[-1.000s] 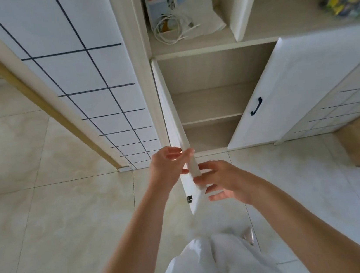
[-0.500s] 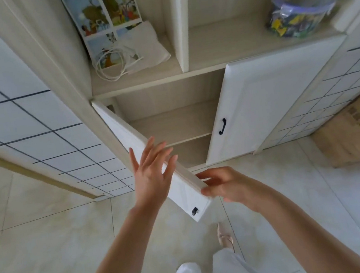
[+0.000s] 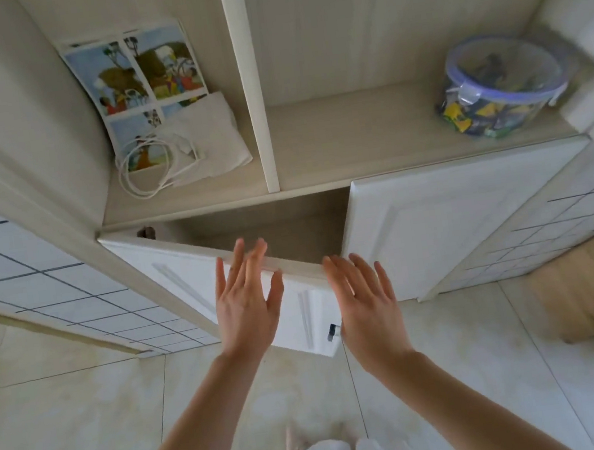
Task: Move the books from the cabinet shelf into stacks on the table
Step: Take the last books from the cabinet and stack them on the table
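Two flat hands at a cabinet door

The left hand [image 3: 245,299] and right hand [image 3: 364,299] have straight fingers, hold nothing, and lie against the half-open cabinet door [image 3: 189,276]. Above the door, a picture book [image 3: 140,75] leans on the shelf [image 3: 351,134], behind a white cable [image 3: 144,165] and cloth [image 3: 212,137].

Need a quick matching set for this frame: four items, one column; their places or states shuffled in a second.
Items:
1. illustrated picture book
2. coiled white cable
3. clear plastic tub with purple lid
4. white left cabinet door

Places/states:
A. right open shelf compartment
B. swung partly open
C. leaning against the left compartment's back
D. lying on the left shelf, in front of the book

Pairs: 1-C, 2-D, 3-A, 4-B
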